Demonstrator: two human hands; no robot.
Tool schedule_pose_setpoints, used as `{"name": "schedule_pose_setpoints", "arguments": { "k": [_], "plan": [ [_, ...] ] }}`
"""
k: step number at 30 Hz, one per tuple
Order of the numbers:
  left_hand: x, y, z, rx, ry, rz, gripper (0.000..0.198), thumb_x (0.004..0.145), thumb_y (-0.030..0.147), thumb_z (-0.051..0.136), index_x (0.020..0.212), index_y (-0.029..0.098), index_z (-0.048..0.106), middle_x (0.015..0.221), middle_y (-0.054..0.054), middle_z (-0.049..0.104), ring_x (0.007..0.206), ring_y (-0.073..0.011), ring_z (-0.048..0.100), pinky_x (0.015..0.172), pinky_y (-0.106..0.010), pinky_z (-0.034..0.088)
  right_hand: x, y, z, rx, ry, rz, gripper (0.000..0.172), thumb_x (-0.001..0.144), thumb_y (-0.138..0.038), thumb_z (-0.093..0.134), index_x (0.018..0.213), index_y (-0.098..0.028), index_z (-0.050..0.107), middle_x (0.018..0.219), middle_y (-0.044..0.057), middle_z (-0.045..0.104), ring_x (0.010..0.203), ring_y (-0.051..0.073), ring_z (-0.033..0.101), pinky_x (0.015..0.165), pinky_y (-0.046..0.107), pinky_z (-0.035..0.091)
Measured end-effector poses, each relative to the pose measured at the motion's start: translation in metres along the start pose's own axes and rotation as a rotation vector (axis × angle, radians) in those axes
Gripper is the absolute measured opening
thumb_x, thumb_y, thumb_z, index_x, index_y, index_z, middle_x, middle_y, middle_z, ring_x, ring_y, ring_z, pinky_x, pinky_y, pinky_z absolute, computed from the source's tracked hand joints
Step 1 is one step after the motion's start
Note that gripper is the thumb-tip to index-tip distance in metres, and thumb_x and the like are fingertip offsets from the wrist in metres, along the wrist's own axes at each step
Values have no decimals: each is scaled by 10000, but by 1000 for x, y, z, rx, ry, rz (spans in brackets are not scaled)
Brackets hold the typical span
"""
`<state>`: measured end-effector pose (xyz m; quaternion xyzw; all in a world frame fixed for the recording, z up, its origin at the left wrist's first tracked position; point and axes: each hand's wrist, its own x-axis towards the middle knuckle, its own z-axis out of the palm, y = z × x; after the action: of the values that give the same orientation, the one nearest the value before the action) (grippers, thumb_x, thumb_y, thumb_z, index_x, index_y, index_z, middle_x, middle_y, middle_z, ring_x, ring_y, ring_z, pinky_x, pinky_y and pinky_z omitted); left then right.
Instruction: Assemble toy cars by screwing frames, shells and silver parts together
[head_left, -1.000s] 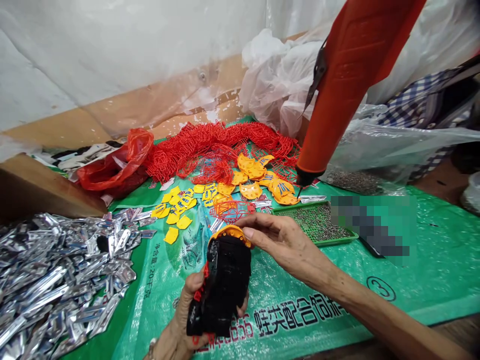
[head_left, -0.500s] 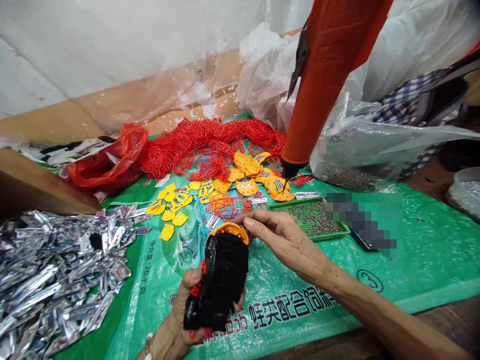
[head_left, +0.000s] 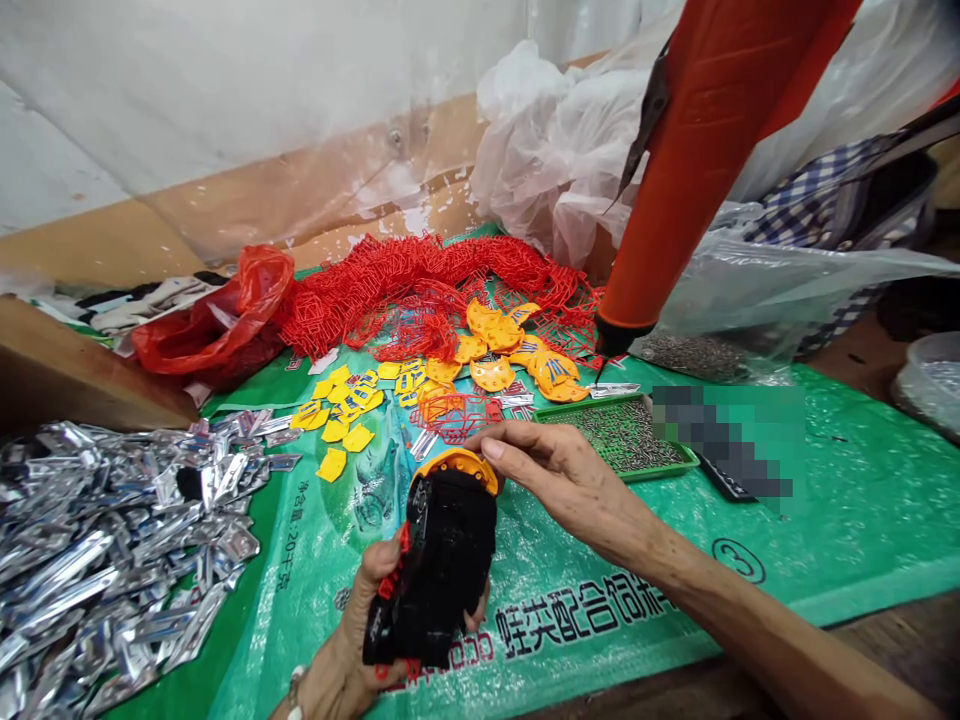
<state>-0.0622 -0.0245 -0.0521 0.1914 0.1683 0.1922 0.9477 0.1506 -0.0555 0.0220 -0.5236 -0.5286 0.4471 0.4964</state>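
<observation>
My left hand (head_left: 360, 620) is wrapped around a black plastic toy car body (head_left: 454, 560), which stands tilted with red parts along its left side. A curved orange plastic piece (head_left: 459, 462) with small holes sits at the body's far end. The fingers of my right hand (head_left: 551, 465) are bent together at that piece's right edge, thumb against it; the fingertips are partly hidden. Beyond my right hand hangs a red electric screwdriver (head_left: 690, 180), its bit pointing down near the green tray (head_left: 600, 408) of small screws. Neither hand touches the screwdriver.
Shiny silver strips (head_left: 97, 560) heap at the left. Yellow pieces (head_left: 345, 405), more orange pieces (head_left: 555, 370) and a red tangled plastic heap (head_left: 420, 280) lie behind my hands. A pixelated dark object (head_left: 724, 450) and a clear bag of screws (head_left: 697, 350) are on the right.
The screwdriver has swung to the right and slightly up in view, off the orange pieces. My hands and the toy car body have barely moved.
</observation>
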Motion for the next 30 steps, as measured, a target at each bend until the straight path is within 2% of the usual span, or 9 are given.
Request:
{"name": "schedule_pose_setpoints", "arguments": {
  "k": [2,5,7,11,14,19,25,30],
  "plan": [
    [-1,2,0,-13,2,-28,583,651,474,792,1066,67,738,894,-133,763,675,-178,686,546,-199,482,0,-1,0,28,-24,8,267,909,-384,520,883,-172,679,864,38,691,825,159,614,753,303,481],
    [-1,5,0,-30,-45,-127,616,640,454,810,1096,50,723,908,-138,757,686,-184,680,405,-159,398,0,-1,0,27,-52,11,233,897,-351,539,928,-170,683,899,39,701,837,152,617,768,301,474],
    [-1,5,1,-31,-73,-158,612,661,452,800,1109,44,715,885,-137,752,660,-178,669,371,-154,372,0,-2,-1,-8,-65,12,207,877,-325,565,944,-171,686,915,40,700,853,154,614,779,305,466],
    [2,-1,5,-36,-37,-38,482,698,448,781,1037,107,753,852,-107,749,685,-175,671,564,-214,506,1,-3,-2,-56,-106,11,186,821,-287,624,950,-168,689,941,42,690,877,161,600,793,310,448],
    [2,-3,9,-26,-8,-9,464,683,420,797,1063,159,748,912,-99,749,697,-188,674,643,-265,528,3,-4,-2,-47,-138,7,201,814,-294,628,956,-164,687,939,41,678,866,161,588,788,314,442],
    [2,-4,11,8,19,-9,487,676,463,797,1016,120,742,840,-104,738,654,-197,662,579,-255,497,6,-1,-3,-37,-165,39,201,792,-337,649,880,-157,665,846,27,629,796,157,555,747,317,424],
    [2,-5,10,36,35,11,525,670,446,783,1100,156,697,853,-86,734,603,-183,657,526,-236,481,6,2,-5,-26,-181,2,171,797,-338,653,804,-171,616,796,3,576,786,148,523,740,305,395],
    [4,-2,16,96,41,-51,681,629,446,781,1205,117,627,863,-108,734,503,-148,607,360,-161,366,4,-2,-6,-37,-196,-33,139,813,-301,663,779,-174,620,775,-9,575,764,130,514,733,285,388]
  ]
}}
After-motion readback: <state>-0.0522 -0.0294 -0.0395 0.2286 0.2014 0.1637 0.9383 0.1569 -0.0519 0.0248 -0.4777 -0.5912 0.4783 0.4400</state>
